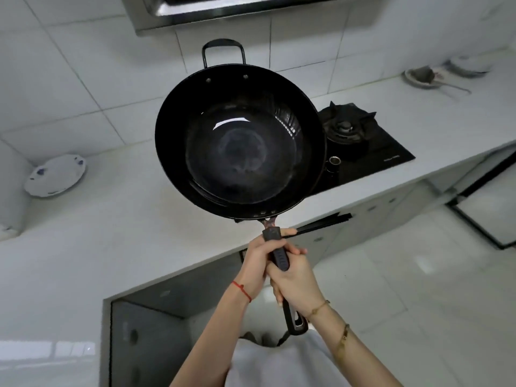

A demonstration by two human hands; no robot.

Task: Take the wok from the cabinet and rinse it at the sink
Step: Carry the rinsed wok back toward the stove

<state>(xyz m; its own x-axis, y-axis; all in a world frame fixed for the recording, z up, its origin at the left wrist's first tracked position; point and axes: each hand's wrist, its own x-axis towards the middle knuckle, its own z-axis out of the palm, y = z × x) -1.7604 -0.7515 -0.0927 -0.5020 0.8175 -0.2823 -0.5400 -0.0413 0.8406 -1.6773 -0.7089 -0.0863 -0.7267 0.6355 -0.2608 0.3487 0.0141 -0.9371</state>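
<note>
White tiled wall (83, 79) with grey grout behind a pale table (111, 233) running left to right; steel range hood (223, 9) overhead. Set into the table, a black glass hob (385, 146) with one gas burner (346, 127); at the far left, a white plate with blue marks (55, 175); at the far right, dishes (444, 75), blurred. Below, grey cabinet fronts (371, 213), an open cabinet door (173, 331), and a glossy pale tiled floor (405, 289) under soft, even light.

Bare forearms here, no sleeves showing. A thin red string (241, 291) circles the left wrist; two slim gold bracelets (318, 308) ring the right. Pale grey shirt (279, 364) below.
</note>
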